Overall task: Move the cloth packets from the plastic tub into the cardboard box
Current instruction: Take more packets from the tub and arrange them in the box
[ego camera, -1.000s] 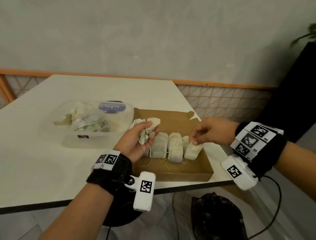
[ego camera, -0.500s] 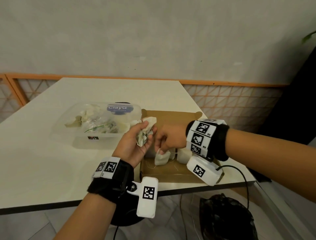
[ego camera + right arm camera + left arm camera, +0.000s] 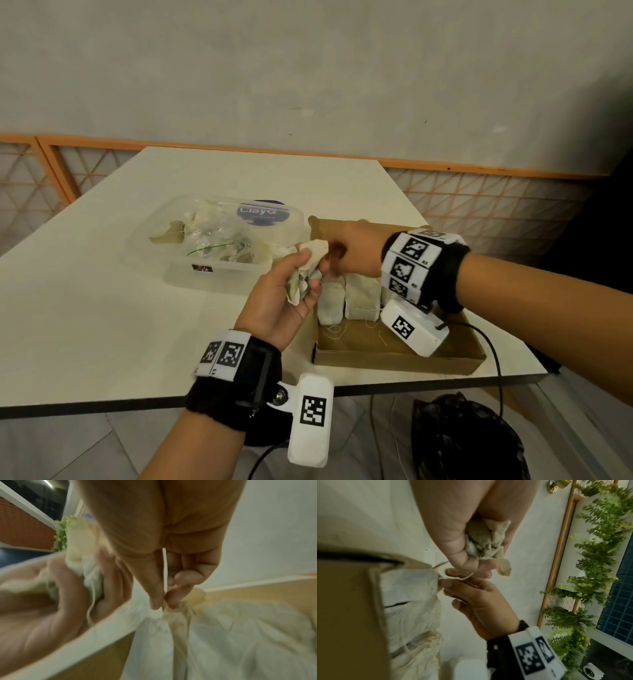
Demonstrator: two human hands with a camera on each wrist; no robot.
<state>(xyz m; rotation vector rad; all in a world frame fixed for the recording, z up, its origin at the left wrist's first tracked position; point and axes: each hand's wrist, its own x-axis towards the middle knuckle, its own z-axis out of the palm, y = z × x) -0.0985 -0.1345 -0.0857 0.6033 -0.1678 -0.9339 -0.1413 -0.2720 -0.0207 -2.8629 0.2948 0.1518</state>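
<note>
Cardboard box (image 3: 394, 354) has approx 3 packets (image 3: 361, 296) stood in a row; plastic tub (image 3: 191, 274) not empty. Left hand (image 3: 277, 301) clutches crumpled packet bunch (image 3: 305, 274) beside box; right hand (image 3: 349, 248) pinches a packet top inside box. Partway done.

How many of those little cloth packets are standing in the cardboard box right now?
2 show clearly, upright side by side: one packet at the cardboard box's left end, another packet right of it. The right hand and its wrist gear may hide more.
</note>
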